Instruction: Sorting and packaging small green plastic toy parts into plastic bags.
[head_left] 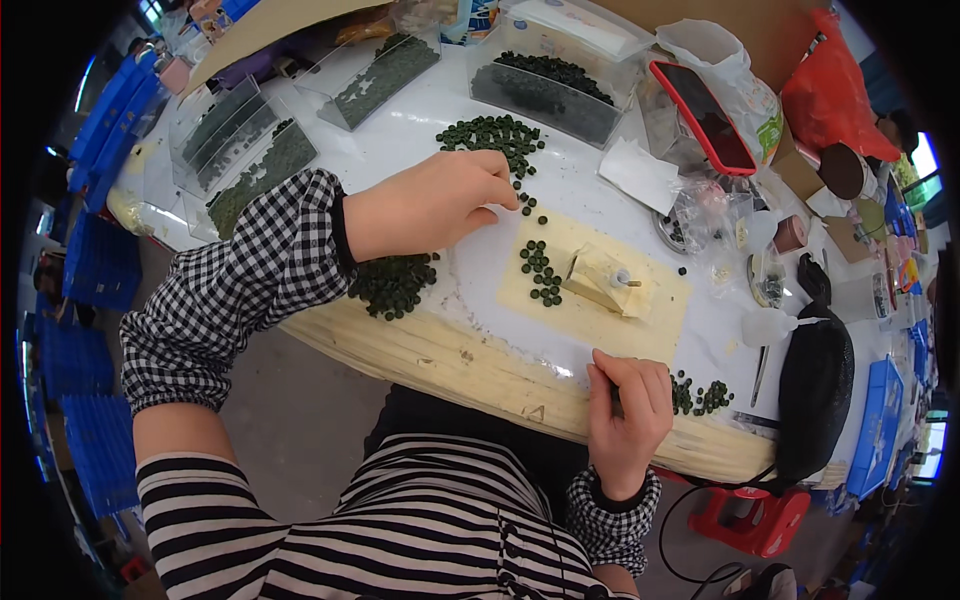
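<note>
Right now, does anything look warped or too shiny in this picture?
Head view: the stacked blue crates seem to curve along the left rim, with black filling the corners; head view again: glare dots the white tabletop just left of the right hand, and bright patches at the right rim look washed out.

Left hand (430, 205), mid-table (480, 270): can't tell if fingertips grip any green pellets (495, 138), too small. Right hand (632, 412), near edge: curled fingers hide palm. Cardboard flap (270, 38), far left corner: cut by frame top. Black bag (815, 390), right edge: contents hidden.
</note>
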